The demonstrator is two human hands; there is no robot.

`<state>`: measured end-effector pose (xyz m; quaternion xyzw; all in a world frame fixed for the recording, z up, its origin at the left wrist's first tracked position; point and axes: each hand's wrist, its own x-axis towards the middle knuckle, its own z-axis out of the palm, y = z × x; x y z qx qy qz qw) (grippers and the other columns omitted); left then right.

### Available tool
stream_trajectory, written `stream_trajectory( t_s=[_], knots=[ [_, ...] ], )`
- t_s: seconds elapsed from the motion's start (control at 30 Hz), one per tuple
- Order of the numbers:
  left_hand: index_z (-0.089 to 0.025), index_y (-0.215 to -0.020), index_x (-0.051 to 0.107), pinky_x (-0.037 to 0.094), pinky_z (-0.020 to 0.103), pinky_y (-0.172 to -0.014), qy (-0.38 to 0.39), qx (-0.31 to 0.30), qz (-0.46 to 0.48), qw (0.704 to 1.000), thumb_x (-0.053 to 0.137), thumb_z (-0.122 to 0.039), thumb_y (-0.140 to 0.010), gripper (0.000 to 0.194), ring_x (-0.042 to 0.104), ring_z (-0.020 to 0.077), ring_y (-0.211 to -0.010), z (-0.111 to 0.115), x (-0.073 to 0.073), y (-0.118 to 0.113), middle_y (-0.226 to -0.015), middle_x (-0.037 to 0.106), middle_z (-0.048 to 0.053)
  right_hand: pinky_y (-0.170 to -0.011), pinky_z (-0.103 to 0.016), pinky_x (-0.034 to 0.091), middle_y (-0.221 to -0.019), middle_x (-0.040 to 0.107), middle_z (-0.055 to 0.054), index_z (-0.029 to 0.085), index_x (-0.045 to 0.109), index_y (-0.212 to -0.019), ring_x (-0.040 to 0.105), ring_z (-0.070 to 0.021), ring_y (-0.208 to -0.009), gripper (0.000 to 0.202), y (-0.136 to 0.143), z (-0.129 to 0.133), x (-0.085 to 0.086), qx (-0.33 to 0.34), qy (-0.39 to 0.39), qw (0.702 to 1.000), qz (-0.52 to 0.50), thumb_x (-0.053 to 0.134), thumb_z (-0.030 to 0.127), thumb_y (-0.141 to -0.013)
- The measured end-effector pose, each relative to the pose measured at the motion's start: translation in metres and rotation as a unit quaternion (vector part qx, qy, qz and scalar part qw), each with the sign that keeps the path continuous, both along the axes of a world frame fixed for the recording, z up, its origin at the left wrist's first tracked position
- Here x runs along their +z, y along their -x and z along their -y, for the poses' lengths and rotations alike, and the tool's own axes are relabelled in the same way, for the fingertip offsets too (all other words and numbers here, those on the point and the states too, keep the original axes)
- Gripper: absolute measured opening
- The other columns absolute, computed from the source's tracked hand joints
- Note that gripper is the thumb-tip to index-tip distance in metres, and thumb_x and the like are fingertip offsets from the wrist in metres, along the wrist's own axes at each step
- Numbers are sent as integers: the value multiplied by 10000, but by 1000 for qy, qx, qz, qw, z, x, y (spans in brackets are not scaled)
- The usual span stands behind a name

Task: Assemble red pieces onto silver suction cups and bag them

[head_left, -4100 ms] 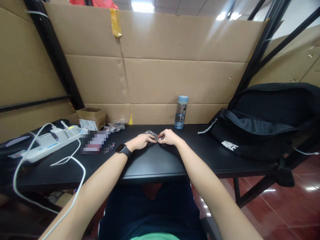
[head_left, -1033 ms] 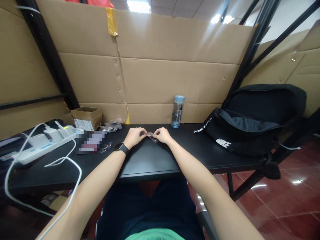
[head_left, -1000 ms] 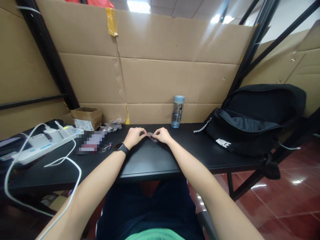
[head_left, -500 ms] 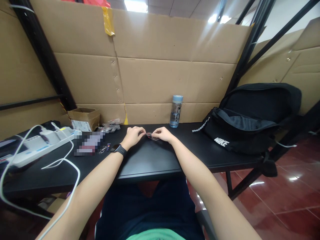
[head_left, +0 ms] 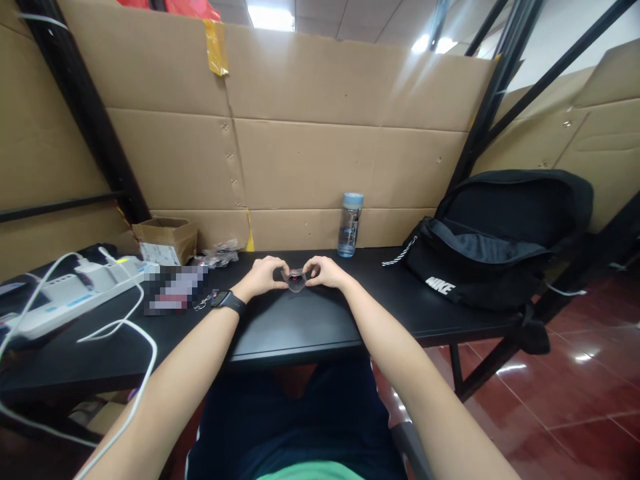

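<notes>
Between my two hands is a small clear plastic bag [head_left: 297, 283] with something dark and reddish inside, too small to name. My left hand [head_left: 267, 276], with a black watch [head_left: 227, 301] on its wrist, pinches the bag's left edge between thumb and fingers. On the opposite edge my right hand [head_left: 323, 272] pinches it in the same way. Both hands are held just over the black table [head_left: 300, 327]. Left of the watch lies a small keychain [head_left: 204, 302], partly hidden by the wrist, beside a blurred-out flat item [head_left: 176, 290].
A water bottle [head_left: 351, 225] stands behind my right hand. An open black backpack [head_left: 480, 267] fills the table's right end. At left are a power strip [head_left: 75, 297] with a loose white cable [head_left: 150, 360], a small cardboard box [head_left: 167, 240] and several clear packets [head_left: 220, 253].
My hands have turned the plastic bag so its face shows more, and its edges are now held from both sides. My left hand has shifted slightly left; the camera view has moved a little.
</notes>
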<state>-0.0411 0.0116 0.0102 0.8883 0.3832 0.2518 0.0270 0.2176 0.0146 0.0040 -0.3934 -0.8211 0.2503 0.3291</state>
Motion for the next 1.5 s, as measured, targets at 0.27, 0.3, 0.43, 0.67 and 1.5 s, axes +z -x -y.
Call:
stream_trajectory(
  t_s=[0.27,0.3,0.43,0.67,1.5],
  knots=[
    [-259,-830,745,471,311,-902,48,-5,37,998,685,-466,-843,217,688,222,-952,-6,-5,2,-947,773,11,-771,-231,479,-871,746,-22,184,796,-821,651,-128,-767,84,-3,-2,0,-8,-13,1000,6,800,237,-757],
    [-255,-825,737,479,312,-891,67,0,53,996,682,-476,-841,228,697,221,-935,-8,-7,3,-944,776,8,-787,-239,483,-847,752,-20,179,791,-820,660,-135,-776,83,-3,-2,0,-11,7,1000,-12,795,232,-757],
    [-218,-841,677,510,319,-851,159,16,123,979,682,-513,-815,296,728,226,-873,-13,-14,4,-866,781,27,-761,-251,508,-762,748,-18,151,743,-768,678,-146,-736,77,2,-3,-4,-32,101,990,-90,785,208,-739],
    [-220,-1239,507,509,332,-821,196,104,201,954,697,-470,-776,559,748,236,-846,-8,-19,-11,-814,790,20,-553,-190,461,-662,704,26,171,667,-1008,601,-107,-543,327,14,-3,-10,-112,109,983,-100,755,104,-700],
    [-378,-1096,779,371,523,-985,30,142,-52,988,540,-253,-821,385,548,351,-1147,-2,-21,-18,-1158,695,82,-901,-220,496,-978,802,-24,247,832,-970,714,-179,-1001,342,15,3,0,-119,-8,981,155,557,90,-842]
  ],
)
